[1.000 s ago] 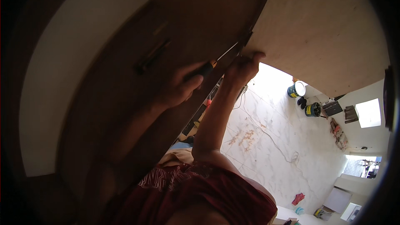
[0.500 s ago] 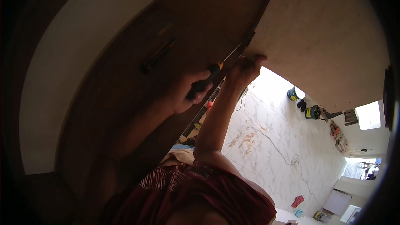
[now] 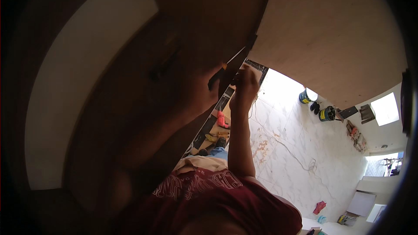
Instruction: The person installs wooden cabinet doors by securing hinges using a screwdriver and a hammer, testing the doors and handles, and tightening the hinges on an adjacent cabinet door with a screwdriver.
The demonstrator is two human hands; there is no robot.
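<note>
In dim light, my left hand [image 3: 204, 88] is wrapped around a screwdriver [image 3: 214, 78] with a black handle and an orange collar. Its thin metal shaft points up and right, and the tip is close to a small dark hinge-like piece [image 3: 252, 42] on the edge of the dark wooden panel [image 3: 204, 21]. Just below that piece, my right hand [image 3: 245, 85] is raised beside the panel's edge with its fingers curled together. Whatever those fingers may hold is too small or hidden to make out.
A pale wooden panel [image 3: 326, 35] slants across the upper right. Lower down, a red drill [image 3: 223, 119] lies beside yellow-handled tools [image 3: 213, 137] near my feet. Buckets [image 3: 326, 114] and a loose cable [image 3: 296, 159] are on the white marbled floor [image 3: 278, 148].
My right hand has come down and away from the pale panel, its fingers now curled. The screwdriver's tip has shifted slightly left and up. The view has moved, showing more of the drill.
</note>
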